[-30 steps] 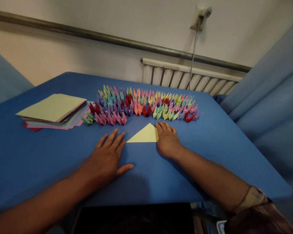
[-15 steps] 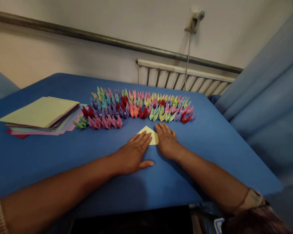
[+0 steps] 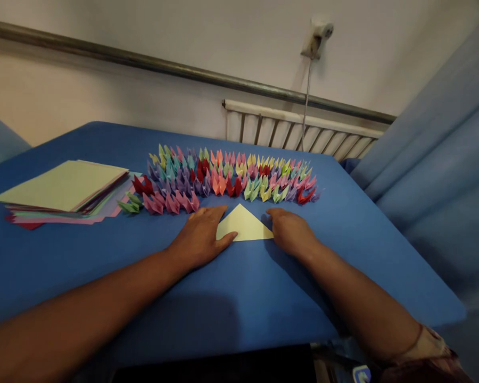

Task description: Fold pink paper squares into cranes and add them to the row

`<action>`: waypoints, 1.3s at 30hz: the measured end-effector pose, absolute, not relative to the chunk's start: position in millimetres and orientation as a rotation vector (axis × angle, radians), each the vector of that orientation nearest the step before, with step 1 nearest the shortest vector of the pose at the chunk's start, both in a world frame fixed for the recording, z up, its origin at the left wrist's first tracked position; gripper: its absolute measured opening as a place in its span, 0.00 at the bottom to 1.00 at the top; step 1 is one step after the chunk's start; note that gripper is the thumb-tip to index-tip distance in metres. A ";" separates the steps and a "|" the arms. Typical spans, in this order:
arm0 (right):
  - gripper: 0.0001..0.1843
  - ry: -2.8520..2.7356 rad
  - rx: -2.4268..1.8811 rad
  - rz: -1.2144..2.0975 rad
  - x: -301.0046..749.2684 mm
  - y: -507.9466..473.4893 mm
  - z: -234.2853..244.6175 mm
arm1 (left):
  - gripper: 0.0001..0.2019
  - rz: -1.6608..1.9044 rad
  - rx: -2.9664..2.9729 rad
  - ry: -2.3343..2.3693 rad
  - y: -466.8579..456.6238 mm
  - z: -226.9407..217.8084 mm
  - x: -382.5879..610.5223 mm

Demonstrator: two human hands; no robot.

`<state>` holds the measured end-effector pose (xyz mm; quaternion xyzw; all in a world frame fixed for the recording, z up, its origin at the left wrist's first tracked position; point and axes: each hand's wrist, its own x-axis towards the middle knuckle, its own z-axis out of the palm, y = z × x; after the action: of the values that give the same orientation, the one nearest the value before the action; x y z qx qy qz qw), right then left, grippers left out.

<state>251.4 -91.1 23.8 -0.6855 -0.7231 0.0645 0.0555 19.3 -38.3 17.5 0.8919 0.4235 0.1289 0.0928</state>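
A pale yellow paper triangle (image 3: 245, 225) lies flat on the blue table (image 3: 231, 298), its point away from me. My left hand (image 3: 199, 238) lies flat on the triangle's left corner, fingers stretched out, thumb on the lower left edge. My right hand (image 3: 292, 232) rests at the triangle's right corner, fingers curled down onto the cloth and touching the paper's edge. Just beyond the triangle stand rows of small folded paper pieces (image 3: 229, 178) in many colours.
A stack of coloured paper sheets (image 3: 64, 189), a pale green sheet on top, lies at the table's left. A radiator (image 3: 299, 133) and a wall rail run behind the table. Blue drapes (image 3: 439, 159) hang at the right. The table's front edge is close to me.
My left hand slid from the middle of the paper to its left corner and my right hand moved right, so the whole triangle shows again.
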 end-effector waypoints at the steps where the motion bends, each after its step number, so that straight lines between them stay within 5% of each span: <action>1: 0.25 -2.199 -2.049 0.205 249.1 -91.6 22.1 | 0.32 0.376 2.643 1.273 -38.1 18.3 19.1; 23: 0.15 -1.868 -1.657 0.647 247.5 -80.1 -2.9 | 0.27 0.595 2.198 1.074 -44.1 16.1 20.7; 29: 0.12 -1.625 -1.438 0.972 249.6 -76.2 -9.1 | 0.11 0.562 2.037 1.100 -43.4 20.4 20.9; 39: 0.27 -1.209 -0.866 1.345 258.0 -73.6 14.8 | 0.20 0.827 1.007 0.912 -51.5 35.0 27.7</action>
<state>258.0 -73.6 14.8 -0.3639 -0.5082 0.5653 0.5383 27.7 -51.5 35.0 0.4519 0.4096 0.3714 0.7000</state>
